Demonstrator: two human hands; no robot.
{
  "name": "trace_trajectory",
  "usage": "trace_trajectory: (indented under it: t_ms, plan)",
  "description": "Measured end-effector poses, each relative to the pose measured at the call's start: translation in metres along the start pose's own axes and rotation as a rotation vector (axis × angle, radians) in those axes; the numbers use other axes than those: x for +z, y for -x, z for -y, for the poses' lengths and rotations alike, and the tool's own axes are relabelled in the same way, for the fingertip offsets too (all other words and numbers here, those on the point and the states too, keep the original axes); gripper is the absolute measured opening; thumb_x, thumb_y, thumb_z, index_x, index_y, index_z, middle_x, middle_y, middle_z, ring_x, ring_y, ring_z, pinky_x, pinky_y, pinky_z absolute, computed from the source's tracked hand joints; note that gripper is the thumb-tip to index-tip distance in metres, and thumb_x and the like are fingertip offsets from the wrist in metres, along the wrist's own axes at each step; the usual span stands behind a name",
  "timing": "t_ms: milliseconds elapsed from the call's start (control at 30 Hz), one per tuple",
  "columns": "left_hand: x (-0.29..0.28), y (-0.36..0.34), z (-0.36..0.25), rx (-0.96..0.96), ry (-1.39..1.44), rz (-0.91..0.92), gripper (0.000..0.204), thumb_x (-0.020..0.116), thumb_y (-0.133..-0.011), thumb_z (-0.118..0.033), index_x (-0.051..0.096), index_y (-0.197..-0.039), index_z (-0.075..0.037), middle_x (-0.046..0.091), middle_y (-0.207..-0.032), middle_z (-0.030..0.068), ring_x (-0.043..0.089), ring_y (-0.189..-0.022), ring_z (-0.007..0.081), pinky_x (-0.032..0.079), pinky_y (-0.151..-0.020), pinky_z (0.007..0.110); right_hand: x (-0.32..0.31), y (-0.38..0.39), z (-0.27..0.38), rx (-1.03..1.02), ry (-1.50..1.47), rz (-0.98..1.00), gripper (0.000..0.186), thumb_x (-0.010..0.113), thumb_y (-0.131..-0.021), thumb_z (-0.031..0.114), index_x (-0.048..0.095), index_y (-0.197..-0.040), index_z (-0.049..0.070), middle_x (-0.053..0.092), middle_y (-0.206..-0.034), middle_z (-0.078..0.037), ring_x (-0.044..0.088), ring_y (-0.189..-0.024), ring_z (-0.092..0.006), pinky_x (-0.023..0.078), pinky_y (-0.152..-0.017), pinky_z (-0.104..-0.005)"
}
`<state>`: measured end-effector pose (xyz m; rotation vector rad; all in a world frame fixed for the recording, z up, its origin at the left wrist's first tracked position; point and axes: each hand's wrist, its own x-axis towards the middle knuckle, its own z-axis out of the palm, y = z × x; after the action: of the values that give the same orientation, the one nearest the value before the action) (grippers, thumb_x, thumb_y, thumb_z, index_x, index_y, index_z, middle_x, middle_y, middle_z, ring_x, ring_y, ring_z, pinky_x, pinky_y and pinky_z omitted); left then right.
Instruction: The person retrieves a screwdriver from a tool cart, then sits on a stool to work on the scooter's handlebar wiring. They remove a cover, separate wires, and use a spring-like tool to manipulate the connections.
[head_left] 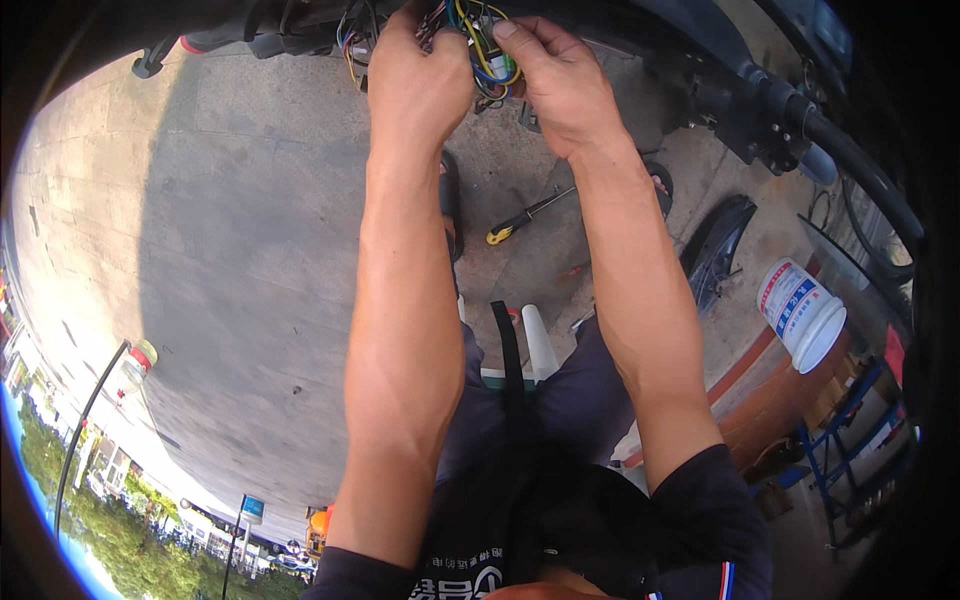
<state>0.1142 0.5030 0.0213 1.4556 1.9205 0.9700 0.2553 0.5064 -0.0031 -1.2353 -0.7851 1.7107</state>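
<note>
Both my arms reach up to a bundle of thin coloured wires [480,22] hanging from the underside of a black vehicle body [640,25] at the top of the view. My left hand [420,80] is closed around part of the bundle, its fingertips partly hidden behind the wires. To its right, my right hand [568,85] grips the looped yellow and blue wires between thumb and fingers. A green and white connector [498,67] shows among the wires between the hands. More loose wires [352,50] hang left of my left hand.
A yellow and black screwdriver [515,225] lies on the paved ground between my feet. Right of it are a black curved plastic part [718,245] and a white bucket [805,315] tipped toward me. A blue metal rack [830,465] stands at the lower right.
</note>
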Motion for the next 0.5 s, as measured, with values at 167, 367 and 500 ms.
trace_trajectory:
  t_ms: [167,367,500]
  plan:
    - [-0.002,0.003,-0.027,-0.35,0.498,0.168,0.038,0.052,-0.089,-0.008,0.056,-0.123,0.007,0.067,-0.107,0.0148,0.063,-0.094,0.0199,0.051,-0.081,0.032,-0.019,0.007,0.009,0.02,-0.104,0.016,0.02,0.064,-0.099,0.022,0.066,-0.11,0.006,0.068,-0.095,0.0,0.063,-0.082,-0.0092,0.053,-0.072,-0.0285]
    - [-0.003,0.007,-0.031,-0.39,0.613,0.209,0.032,0.058,-0.091,-0.01,0.058,-0.119,0.006,0.068,-0.101,0.0121,0.063,-0.082,0.0135,0.05,-0.065,0.028,-0.036,0.02,0.022,0.119,0.004,0.145,0.02,0.062,-0.099,0.022,0.065,-0.112,0.006,0.069,-0.1,-0.001,0.064,-0.085,-0.0101,0.053,-0.074,-0.0295]
    - [0.007,0.004,-0.012,-0.26,0.474,0.192,0.04,0.067,-0.085,-0.013,0.061,-0.12,0.006,0.069,-0.11,0.0161,0.066,-0.09,0.021,0.052,-0.078,0.031,-0.031,0.022,0.012,0.205,0.145,0.038,0.02,0.062,-0.1,0.024,0.065,-0.109,0.007,0.069,-0.098,0.0,0.064,-0.083,-0.0093,0.052,-0.074,-0.0278]
